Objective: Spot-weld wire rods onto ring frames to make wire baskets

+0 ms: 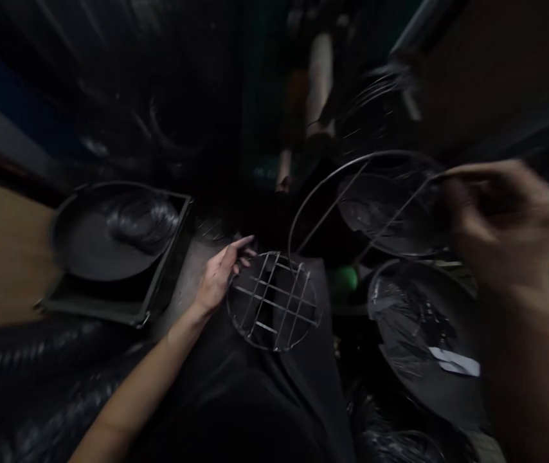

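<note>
Two hands are being used over a dark lap, listed nearest first.

Item one: a round wire grid [273, 302] is being rested on the dark cloth [255, 386] covering the knees. It is being steadied by the left hand [219, 276], whose fingers are being closed lightly on its upper left rim, thumb side hidden.

Item two: a large wire ring [351, 193] is being held up by the right hand [501, 225], blurred by motion. The ring's right side is being pinched between closed fingers; how tightly cannot be told. A straight rod is being carried across the ring, and its lower edge is being brought just above the grid.

Judgement on handling: the grid is probably best kept flat and still by the left hand, while the ring is being lowered squarely, so that rim is being matched to rim without the wires snagging.

Item three, to the right: a round dark pan [429, 347] holding crumpled plastic and a white scrap. A green ball [346, 278] is being seen between it and the grid.

Item four, to the left: a shallow tray [120, 302] bearing a dark dish and a coil of wire rings [143, 222].

Farthest: more wire hoops, dim and blurred.
</note>
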{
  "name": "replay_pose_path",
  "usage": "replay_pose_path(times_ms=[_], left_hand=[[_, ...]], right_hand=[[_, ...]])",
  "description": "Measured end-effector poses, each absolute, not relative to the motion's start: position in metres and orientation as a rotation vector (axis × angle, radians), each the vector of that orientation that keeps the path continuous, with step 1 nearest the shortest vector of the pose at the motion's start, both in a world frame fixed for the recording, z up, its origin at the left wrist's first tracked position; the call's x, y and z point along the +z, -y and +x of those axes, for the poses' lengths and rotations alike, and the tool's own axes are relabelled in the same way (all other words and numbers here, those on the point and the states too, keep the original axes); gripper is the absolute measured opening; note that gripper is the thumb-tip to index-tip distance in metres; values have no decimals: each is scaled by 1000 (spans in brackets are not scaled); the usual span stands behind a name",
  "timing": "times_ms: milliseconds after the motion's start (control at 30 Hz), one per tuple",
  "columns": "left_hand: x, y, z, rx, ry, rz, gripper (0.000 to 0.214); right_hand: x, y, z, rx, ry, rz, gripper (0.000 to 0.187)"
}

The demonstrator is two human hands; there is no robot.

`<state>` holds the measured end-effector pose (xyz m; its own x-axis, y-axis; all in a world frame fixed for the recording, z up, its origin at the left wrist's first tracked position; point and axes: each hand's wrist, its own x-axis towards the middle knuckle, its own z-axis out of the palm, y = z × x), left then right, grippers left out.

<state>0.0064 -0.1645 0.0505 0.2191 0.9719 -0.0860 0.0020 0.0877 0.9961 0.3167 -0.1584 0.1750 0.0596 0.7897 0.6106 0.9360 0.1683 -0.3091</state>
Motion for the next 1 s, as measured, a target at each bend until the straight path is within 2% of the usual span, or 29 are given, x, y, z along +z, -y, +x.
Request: replay_pose_path(times_ms=[67, 133, 300, 600, 733, 867, 1000], left_hand=[[54, 167, 1, 922, -975, 1154, 67], [50, 174, -3, 870, -1025, 1153, 62], [31, 189, -5, 839, -1402, 1589, 35], [14, 198, -7, 681, -1544, 2042, 35], [7, 209, -6, 644, -1614, 2107, 42], [2, 219, -3, 693, -1664, 2107, 41], [-6, 226, -1, 821, -1658, 2053, 39]], right_hand=[[140, 166, 289, 101, 1818, -1633, 22], [101, 168, 267, 333, 1910, -1602, 23], [41, 175, 248, 294, 2038, -1756, 31], [28, 201, 239, 355, 1990, -1897, 37], [22, 217, 237, 393, 1978, -1881, 47], [22, 250, 230, 438, 1834, -1917, 65], [14, 278, 218, 458, 1695, -1960, 63]])
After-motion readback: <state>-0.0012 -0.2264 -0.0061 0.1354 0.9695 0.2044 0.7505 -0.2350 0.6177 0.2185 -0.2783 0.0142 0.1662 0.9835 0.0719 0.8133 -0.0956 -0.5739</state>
